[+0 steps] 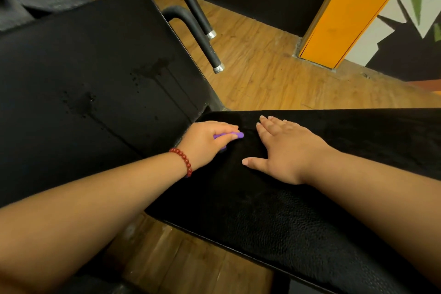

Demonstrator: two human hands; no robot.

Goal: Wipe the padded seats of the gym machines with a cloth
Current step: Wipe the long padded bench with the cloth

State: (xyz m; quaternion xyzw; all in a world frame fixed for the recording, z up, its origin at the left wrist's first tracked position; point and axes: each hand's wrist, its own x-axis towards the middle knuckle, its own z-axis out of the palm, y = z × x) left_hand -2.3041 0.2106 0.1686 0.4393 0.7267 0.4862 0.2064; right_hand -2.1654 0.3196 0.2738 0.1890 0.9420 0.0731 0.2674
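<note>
A black padded seat (pixel 274 227) with a grained leather surface runs from the centre to the lower right. Over its far end lies a fuzzy black cloth (pixel 358 136). My right hand (pixel 284 148) presses flat on the cloth, fingers straight and thumb spread. My left hand (pixel 205 141), with a red bead bracelet on the wrist, grips a small purple object (pixel 238 135) at the seat's left end; I cannot tell what it is. The tilted black back pad (pixel 95 67) fills the left and carries wet droplets and run marks (pixel 152 71).
Two black handle bars with metal end caps (pixel 205 38) slant down beside the back pad. An orange pillar (pixel 353 12) stands at the upper right against a painted wall. Wood floor (pixel 262 67) shows beyond and under the seat. Machine frame parts are at the top left.
</note>
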